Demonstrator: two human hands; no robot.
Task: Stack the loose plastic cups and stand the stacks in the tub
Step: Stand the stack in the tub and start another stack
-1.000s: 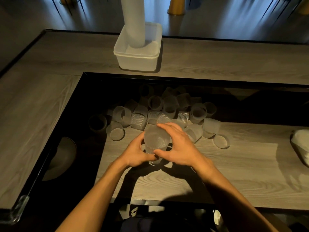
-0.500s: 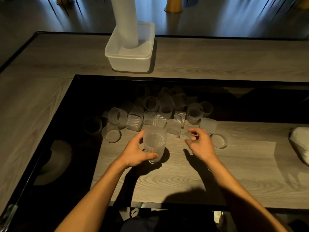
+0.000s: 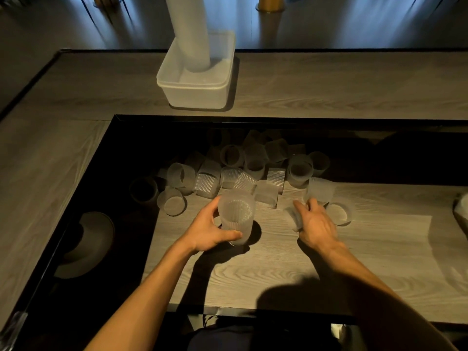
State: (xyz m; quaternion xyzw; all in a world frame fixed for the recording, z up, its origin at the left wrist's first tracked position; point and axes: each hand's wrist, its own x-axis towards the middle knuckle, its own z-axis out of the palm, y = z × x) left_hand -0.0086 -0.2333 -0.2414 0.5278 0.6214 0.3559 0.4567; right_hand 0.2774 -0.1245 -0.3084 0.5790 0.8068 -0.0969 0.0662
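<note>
At far left, one dark rounded shape lies on the black surface. One pale tub sits on the far counter, with one tall stack standing inside it. Nearer, the loose cups lie heaped, roughly twenty; those in shadow cannot be counted. The left hand grips one short stack upright on the wooden board, fingers and thumb wrapped round it. Just to its right, the right hand curls its fingers round one blurred single cup. One white object shows at the right edge.
</note>
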